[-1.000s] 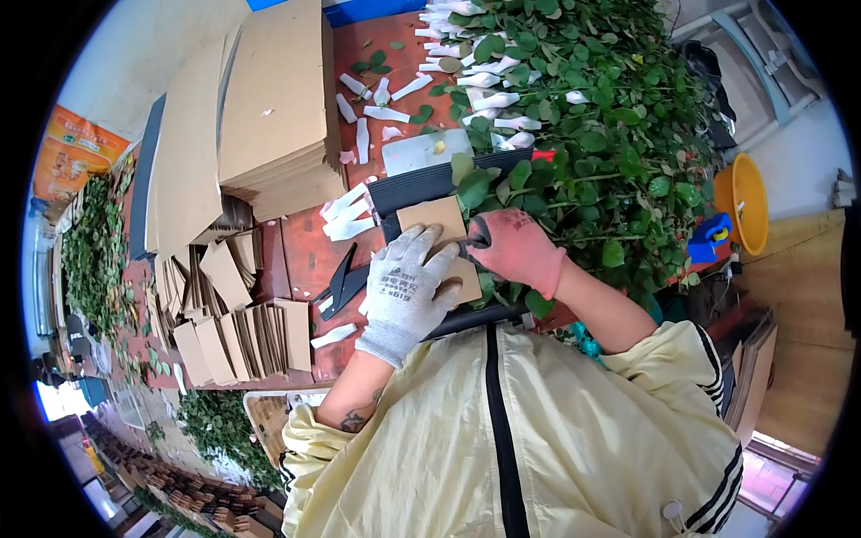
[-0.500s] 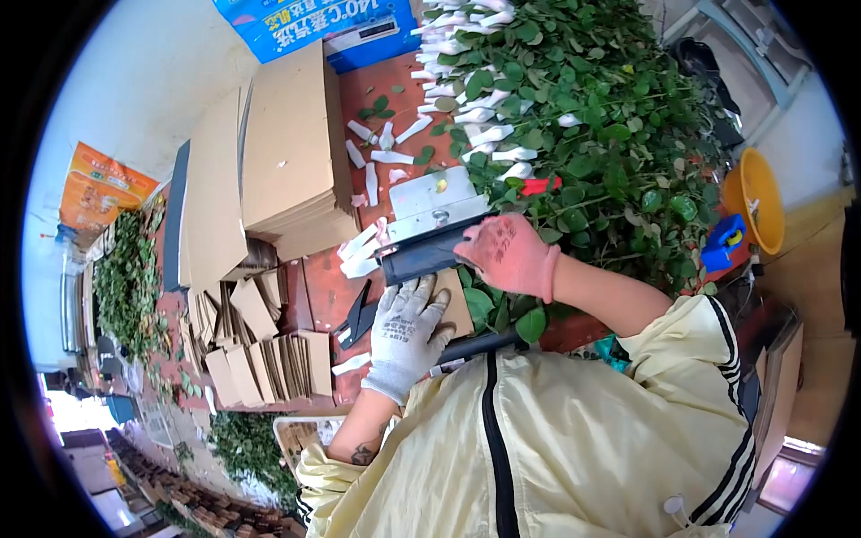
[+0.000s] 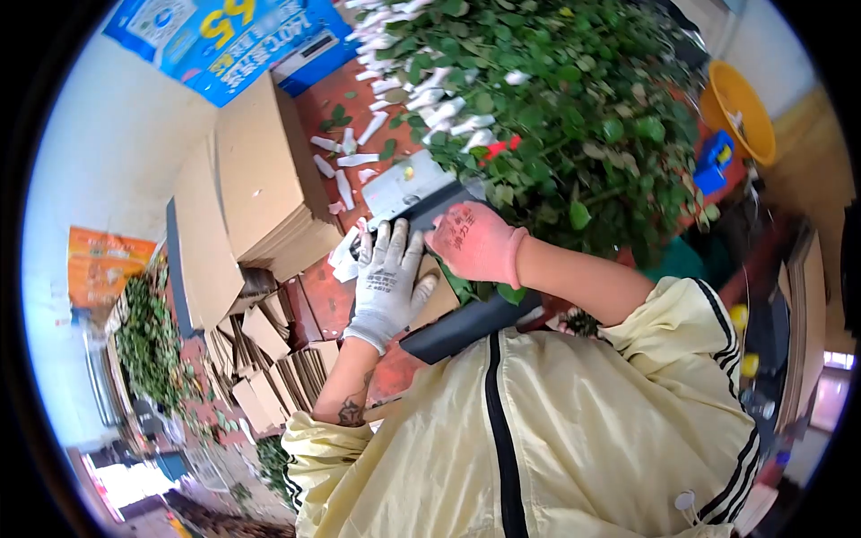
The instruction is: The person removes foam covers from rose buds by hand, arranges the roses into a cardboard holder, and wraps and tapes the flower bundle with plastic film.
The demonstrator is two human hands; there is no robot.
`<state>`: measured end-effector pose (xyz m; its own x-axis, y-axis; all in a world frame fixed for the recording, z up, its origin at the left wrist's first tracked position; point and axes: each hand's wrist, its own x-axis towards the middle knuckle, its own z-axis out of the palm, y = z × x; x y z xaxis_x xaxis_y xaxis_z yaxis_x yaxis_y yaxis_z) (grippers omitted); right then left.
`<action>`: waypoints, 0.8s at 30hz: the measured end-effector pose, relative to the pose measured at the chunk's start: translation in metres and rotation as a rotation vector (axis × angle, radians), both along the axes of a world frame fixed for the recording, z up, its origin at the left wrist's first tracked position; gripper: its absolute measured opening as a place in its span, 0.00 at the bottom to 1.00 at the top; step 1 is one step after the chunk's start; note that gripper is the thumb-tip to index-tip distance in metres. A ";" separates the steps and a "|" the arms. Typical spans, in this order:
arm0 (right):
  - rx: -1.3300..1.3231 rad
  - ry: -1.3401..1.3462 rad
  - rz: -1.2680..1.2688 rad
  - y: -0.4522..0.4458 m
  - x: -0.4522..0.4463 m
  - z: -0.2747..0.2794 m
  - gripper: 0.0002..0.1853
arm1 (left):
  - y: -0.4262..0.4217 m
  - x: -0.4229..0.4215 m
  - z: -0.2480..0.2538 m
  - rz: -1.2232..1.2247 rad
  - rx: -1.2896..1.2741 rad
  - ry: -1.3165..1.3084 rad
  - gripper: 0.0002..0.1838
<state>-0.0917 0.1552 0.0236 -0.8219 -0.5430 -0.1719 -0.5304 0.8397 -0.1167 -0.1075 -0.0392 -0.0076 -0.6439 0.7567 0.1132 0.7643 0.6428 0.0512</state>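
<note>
Cardboard piece (image 3: 438, 293) lies near the middle of the frame, only partly in sight: the left hand (image 3: 387, 282), in a whitish glove, covers its left side, and where its upper edge ends cannot be made out. That hand is laid flat, fingers spread, the tips reaching a dark panel (image 3: 438, 208) just above. Just beside it, the right hand (image 3: 473, 238), in a pink glove, is curled with its knuckles up; its fingertips are hidden, so whether they are clamped on anything I cannot tell, nor whether the two gloves touch. A metal plate (image 3: 408, 186) adjoins the panel's upper side. Below the cardboard, a black bar (image 3: 466, 325) slants close to the yellow jacket (image 3: 592, 421).

Leafy stems (image 3: 556, 134) crowd the upper centre and right, cut off by the top of the frame and too tangled to separate. A red object (image 3: 499, 150) among them is mostly covered. At left of centre, small cardboard pieces (image 3: 269, 359) are partly hidden behind the left forearm. Blue packaging (image 3: 242, 40) at the upper left is cropped, and the dark heap (image 3: 229, 518) at the lower left is too blurred to identify
</note>
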 end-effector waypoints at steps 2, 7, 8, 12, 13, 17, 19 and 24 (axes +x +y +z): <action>-0.254 0.736 -0.052 0.001 0.034 -0.034 0.20 | -0.006 -0.003 -0.004 -0.035 -0.010 -0.130 0.34; -0.890 0.378 -0.451 -0.003 0.147 -0.017 0.23 | -0.006 0.000 -0.009 -0.050 0.107 -0.095 0.31; -1.076 0.199 -0.613 -0.003 0.172 -0.032 0.20 | -0.006 0.002 -0.012 -0.043 0.123 -0.087 0.30; -2.589 -0.851 -1.033 -0.035 0.226 -0.136 0.22 | -0.006 0.005 -0.016 -0.077 0.161 -0.065 0.27; -2.599 -0.831 -1.023 -0.043 0.222 -0.145 0.22 | -0.007 0.005 -0.017 -0.093 0.192 -0.024 0.25; -2.998 -0.867 -0.698 -0.071 0.182 -0.134 0.32 | -0.008 -0.001 -0.009 -0.140 0.137 -0.048 0.22; -3.391 -0.993 -0.362 -0.069 0.168 -0.086 0.36 | -0.012 -0.011 -0.002 -0.180 0.122 -0.115 0.21; -2.841 -0.766 -0.179 -0.065 0.129 -0.053 0.41 | -0.028 -0.060 0.010 -0.637 0.240 -0.288 0.17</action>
<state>0.0378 0.0906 -0.0291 -0.9930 0.0248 0.1151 -0.0369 -0.9939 -0.1039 -0.1672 -0.0673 0.0028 -0.1175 0.9695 0.2152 0.9207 0.0252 0.3894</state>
